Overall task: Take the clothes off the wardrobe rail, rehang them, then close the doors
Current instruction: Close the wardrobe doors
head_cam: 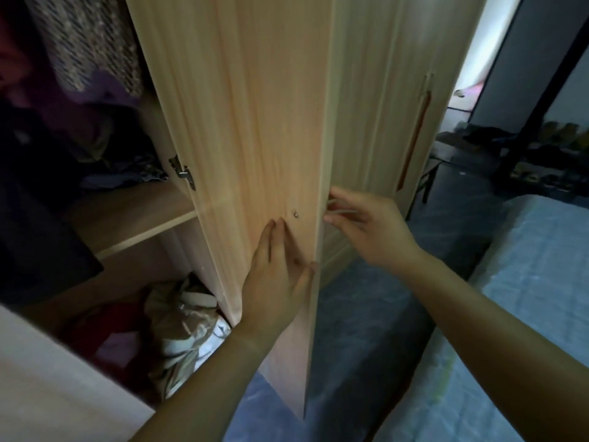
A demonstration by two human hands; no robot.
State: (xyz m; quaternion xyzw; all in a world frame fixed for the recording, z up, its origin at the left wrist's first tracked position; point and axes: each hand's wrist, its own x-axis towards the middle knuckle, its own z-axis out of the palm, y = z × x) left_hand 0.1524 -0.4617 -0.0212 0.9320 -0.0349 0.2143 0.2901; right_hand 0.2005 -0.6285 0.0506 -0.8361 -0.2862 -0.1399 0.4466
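Note:
A light wooden wardrobe door (251,116) stands open, edge toward me, in the middle of the view. My left hand (280,275) lies flat on its inner face, fingers spread, thumb at the door's edge. My right hand (366,228) is on the outer side, fingers curled around the door's handle (342,212). Inside the wardrobe at left hang clothes: a patterned garment (89,43), a purple one (105,90) and dark ones (38,173). The rail is out of view.
A second door (382,106) with a brown handle (414,138) is closed to the right. Crumpled fabric (185,327) lies in the lower compartment under a shelf (140,218). A bed with blue bedding (526,282) is close on the right. Another door's edge (47,378) is at lower left.

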